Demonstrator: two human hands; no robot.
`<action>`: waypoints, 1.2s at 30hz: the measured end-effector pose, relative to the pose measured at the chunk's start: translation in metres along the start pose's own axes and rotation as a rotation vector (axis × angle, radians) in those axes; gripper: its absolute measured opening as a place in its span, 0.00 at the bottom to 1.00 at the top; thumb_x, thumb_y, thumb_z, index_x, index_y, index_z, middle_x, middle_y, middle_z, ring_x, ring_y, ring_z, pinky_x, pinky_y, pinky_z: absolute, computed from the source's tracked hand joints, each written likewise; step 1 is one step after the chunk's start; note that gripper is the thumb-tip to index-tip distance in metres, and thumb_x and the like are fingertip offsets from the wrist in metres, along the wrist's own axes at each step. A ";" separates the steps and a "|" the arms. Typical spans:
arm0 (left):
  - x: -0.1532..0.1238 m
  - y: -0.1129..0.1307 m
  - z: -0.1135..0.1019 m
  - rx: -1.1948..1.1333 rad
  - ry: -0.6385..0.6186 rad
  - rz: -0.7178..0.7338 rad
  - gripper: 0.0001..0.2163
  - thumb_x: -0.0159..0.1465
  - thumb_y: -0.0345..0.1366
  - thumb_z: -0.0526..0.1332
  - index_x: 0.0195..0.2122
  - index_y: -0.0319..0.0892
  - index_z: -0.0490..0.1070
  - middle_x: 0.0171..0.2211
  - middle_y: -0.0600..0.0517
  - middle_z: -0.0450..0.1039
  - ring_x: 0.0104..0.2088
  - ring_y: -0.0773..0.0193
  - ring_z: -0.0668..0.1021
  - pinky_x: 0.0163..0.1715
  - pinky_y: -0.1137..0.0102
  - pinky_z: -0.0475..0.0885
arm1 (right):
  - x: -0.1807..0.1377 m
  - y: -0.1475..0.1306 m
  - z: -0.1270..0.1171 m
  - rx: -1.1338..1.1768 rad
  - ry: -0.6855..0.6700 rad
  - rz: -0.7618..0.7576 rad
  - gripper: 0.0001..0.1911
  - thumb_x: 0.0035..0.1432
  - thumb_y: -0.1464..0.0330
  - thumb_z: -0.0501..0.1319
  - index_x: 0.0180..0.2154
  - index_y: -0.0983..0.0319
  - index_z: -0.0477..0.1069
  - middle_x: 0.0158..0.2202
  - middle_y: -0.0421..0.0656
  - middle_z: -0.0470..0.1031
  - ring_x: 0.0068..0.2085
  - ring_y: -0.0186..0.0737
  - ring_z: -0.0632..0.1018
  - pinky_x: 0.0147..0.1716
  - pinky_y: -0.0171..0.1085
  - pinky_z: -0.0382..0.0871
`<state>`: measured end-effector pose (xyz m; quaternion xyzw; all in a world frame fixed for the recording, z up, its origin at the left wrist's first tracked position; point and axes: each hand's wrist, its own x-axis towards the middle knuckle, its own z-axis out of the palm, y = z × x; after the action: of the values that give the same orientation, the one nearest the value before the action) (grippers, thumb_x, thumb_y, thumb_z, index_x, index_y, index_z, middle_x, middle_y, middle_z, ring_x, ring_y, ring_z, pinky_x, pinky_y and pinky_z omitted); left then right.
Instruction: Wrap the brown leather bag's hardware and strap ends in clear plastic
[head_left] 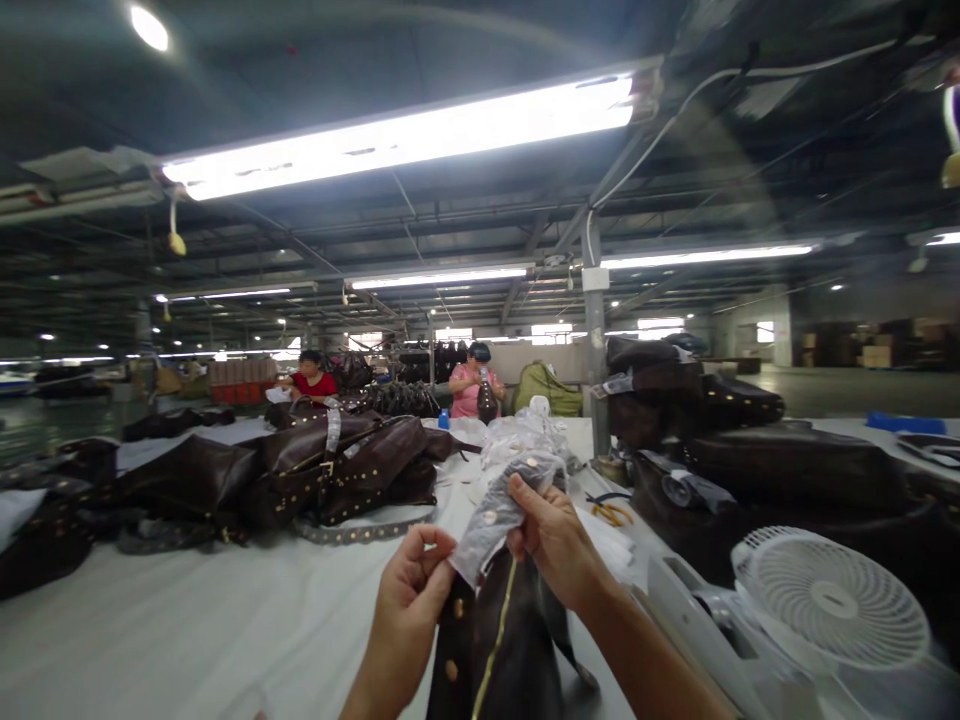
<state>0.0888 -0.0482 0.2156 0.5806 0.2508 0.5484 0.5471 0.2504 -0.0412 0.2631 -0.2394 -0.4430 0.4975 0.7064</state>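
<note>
My left hand (409,605) pinches the lower left edge of a clear plastic wrap (474,545) between thumb and fingers. That wrap covers a dark strap with round gold studs (499,490), and my right hand (559,540) grips the wrapped strap from the right, thumb on top. Beneath both hands lies a dark brown leather bag (532,650), its gold zipper running toward me and gold studs along its left side. The bag's lower end is cut off by the picture edge. Crumpled clear plastic (525,435) sits just beyond my right hand.
Dark leather bags (300,465) are heaped at the left; more bags (787,465) are stacked at the right. A white fan (832,600) stands at my right, near yellow-handled scissors (613,513). A post (595,340) rises behind the table. Two people work farther back.
</note>
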 end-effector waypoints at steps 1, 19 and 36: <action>0.001 0.001 0.001 -0.055 -0.007 -0.040 0.18 0.55 0.48 0.67 0.35 0.44 0.61 0.25 0.53 0.76 0.14 0.72 0.69 0.14 0.77 0.63 | 0.000 -0.002 0.002 0.047 0.030 0.026 0.24 0.37 0.55 0.74 0.25 0.64 0.68 0.15 0.34 0.67 0.13 0.24 0.63 0.09 0.25 0.57; -0.006 0.003 -0.002 -0.382 -0.120 -0.249 0.18 0.52 0.43 0.69 0.41 0.41 0.72 0.31 0.49 0.76 0.29 0.60 0.79 0.25 0.72 0.69 | -0.003 -0.001 -0.009 0.035 0.032 0.138 0.16 0.43 0.63 0.72 0.28 0.65 0.69 0.18 0.37 0.72 0.16 0.28 0.70 0.14 0.25 0.65; 0.054 0.046 0.022 -0.358 0.104 -0.063 0.12 0.51 0.39 0.68 0.30 0.35 0.75 0.23 0.52 0.73 0.23 0.69 0.73 0.25 0.75 0.68 | -0.021 -0.027 0.020 -0.388 -0.131 0.079 0.48 0.42 0.64 0.71 0.62 0.57 0.52 0.47 0.48 0.75 0.37 0.41 0.78 0.30 0.35 0.71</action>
<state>0.1098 -0.0203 0.2814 0.4365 0.1952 0.5963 0.6448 0.2434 -0.0730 0.2857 -0.3553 -0.5656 0.4448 0.5967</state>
